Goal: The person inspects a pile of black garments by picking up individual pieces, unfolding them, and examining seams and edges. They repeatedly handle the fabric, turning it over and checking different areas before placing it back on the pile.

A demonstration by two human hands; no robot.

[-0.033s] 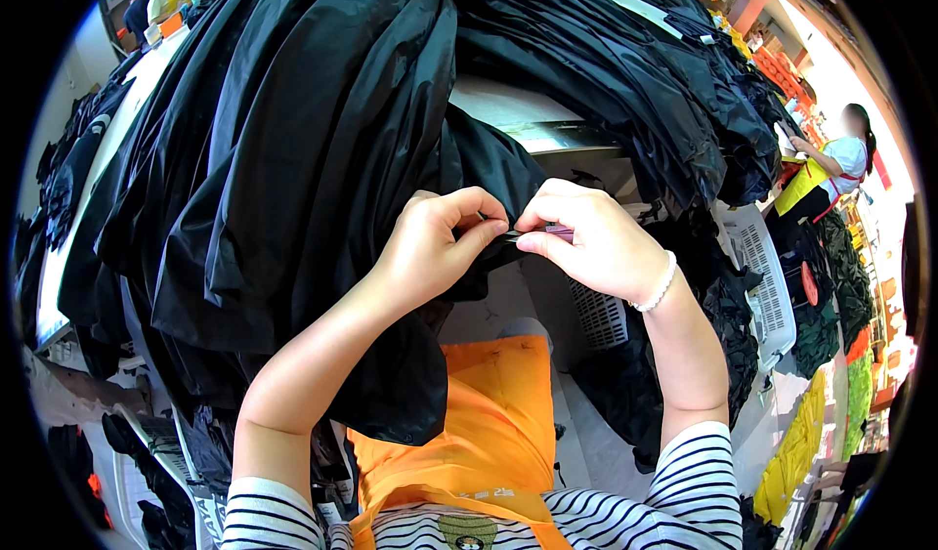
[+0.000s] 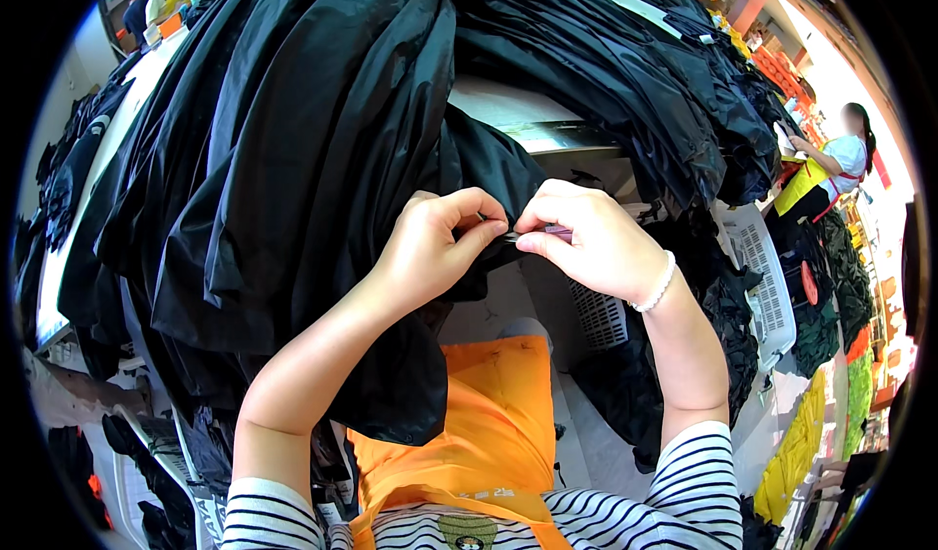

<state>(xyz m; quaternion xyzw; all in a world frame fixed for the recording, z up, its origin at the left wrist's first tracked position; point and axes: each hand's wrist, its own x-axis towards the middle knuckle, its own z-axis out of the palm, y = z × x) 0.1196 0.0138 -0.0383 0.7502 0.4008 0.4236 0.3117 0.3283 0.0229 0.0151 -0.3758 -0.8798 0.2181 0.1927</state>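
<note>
A large black shiny garment (image 2: pixel 322 159) hangs off the table edge in front of me. My left hand (image 2: pixel 435 242) pinches a fold of its edge between thumb and forefinger. My right hand (image 2: pixel 596 242) pinches the same edge, its fingertips touching those of the left. A small thin pinkish object (image 2: pixel 555 229) shows between the right fingers; what it is I cannot tell. A white bead bracelet (image 2: pixel 657 286) circles my right wrist. I wear striped sleeves and an orange apron (image 2: pixel 479 423).
More black garments (image 2: pixel 606 62) are piled across the table to the upper right. A white slatted plastic basket (image 2: pixel 767 286) stands at the right, with another basket (image 2: pixel 601 316) under my right wrist. A person (image 2: pixel 831 164) in a yellow-green apron works at the far right.
</note>
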